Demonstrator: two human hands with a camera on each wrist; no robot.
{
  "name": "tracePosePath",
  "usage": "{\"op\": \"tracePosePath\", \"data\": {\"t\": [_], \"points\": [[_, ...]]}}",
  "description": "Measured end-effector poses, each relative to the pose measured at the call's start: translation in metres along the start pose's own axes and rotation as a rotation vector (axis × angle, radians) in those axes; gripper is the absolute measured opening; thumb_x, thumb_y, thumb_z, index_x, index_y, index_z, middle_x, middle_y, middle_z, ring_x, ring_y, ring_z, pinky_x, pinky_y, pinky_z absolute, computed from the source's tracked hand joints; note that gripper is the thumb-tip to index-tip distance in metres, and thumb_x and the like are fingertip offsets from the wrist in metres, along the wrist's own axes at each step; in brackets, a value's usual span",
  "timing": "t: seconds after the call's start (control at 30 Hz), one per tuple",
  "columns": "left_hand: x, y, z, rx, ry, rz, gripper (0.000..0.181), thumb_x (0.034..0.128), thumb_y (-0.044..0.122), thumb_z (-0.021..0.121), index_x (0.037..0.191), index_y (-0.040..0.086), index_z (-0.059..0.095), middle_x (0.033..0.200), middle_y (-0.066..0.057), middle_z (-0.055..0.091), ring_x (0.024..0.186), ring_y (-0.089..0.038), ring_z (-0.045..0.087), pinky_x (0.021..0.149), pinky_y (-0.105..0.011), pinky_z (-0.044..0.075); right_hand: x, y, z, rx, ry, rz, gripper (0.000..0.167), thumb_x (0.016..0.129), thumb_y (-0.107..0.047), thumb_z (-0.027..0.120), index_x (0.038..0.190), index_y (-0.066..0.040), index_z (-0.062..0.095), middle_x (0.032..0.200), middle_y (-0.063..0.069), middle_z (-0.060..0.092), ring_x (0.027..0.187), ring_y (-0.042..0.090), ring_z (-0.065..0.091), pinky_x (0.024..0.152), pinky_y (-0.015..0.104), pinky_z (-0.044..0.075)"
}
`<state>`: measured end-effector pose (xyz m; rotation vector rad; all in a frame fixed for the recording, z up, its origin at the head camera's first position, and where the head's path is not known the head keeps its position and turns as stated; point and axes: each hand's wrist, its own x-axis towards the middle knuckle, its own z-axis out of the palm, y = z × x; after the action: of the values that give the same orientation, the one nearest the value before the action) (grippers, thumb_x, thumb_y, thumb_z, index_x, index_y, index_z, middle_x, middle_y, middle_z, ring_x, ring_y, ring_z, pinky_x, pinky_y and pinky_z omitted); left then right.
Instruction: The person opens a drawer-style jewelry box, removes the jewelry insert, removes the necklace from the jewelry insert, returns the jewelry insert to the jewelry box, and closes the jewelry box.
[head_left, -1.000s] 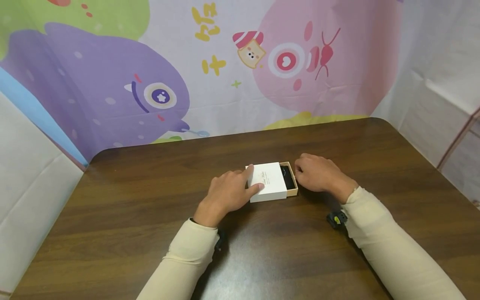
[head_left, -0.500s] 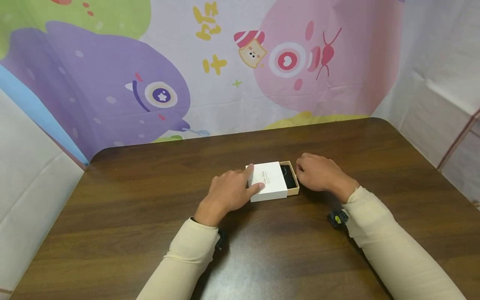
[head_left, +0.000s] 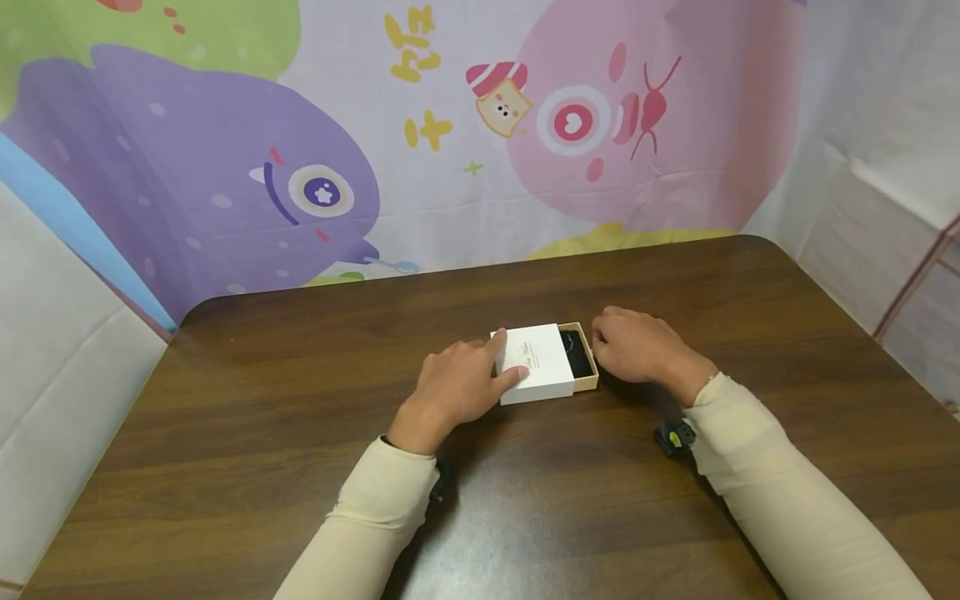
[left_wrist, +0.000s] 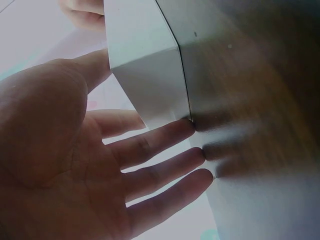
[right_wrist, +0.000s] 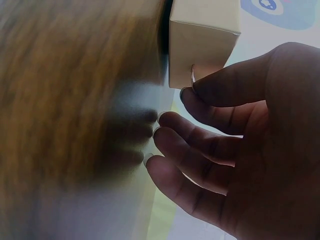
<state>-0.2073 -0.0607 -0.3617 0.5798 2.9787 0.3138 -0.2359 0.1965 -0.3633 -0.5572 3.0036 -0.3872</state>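
A small white sliding drawer box (head_left: 534,364) with faint printed lettering lies flat on the table. Its tan inner drawer (head_left: 587,382) sticks partly out of the sleeve on the right, showing a black insert (head_left: 574,353) with a thin, pale curved item on it, too small to identify. My left hand (head_left: 457,382) holds the sleeve's left end between thumb and index finger; its other fingertips (left_wrist: 186,125) touch the tabletop. At the drawer's right end, thumb and index finger of my right hand (head_left: 636,346) pinch a small pull tab (right_wrist: 193,75), most of it hidden by the fingers.
The dark brown wooden table (head_left: 300,333) has rounded far corners. A cloth backdrop (head_left: 450,208) with cartoon figures hangs behind its far edge. Pale panels (head_left: 885,167) stand at both sides.
The drawer has slid slightly right out of the sleeve, the right hand moving with it. Over the last half second hardly anything differs. The left hand stays in place.
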Motion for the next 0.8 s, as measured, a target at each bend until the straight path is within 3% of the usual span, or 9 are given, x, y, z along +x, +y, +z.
{"op": "tracePosePath", "data": {"t": [0.8], "points": [[-0.0008,0.001,0.0007,0.012,-0.012,-0.001,0.073,0.1002,0.06,0.046,0.158,0.016,0.034,0.145,-0.008,0.055,0.122,-0.03,0.058,0.087,-0.054,0.049,-0.0001,0.0003,-0.0024,0.007,-0.01,0.053,0.017,0.091,-0.012,0.051,0.084,-0.01,0.066,0.091,0.005,0.059,0.075,0.021,0.054,0.065,0.043,0.046]]}}
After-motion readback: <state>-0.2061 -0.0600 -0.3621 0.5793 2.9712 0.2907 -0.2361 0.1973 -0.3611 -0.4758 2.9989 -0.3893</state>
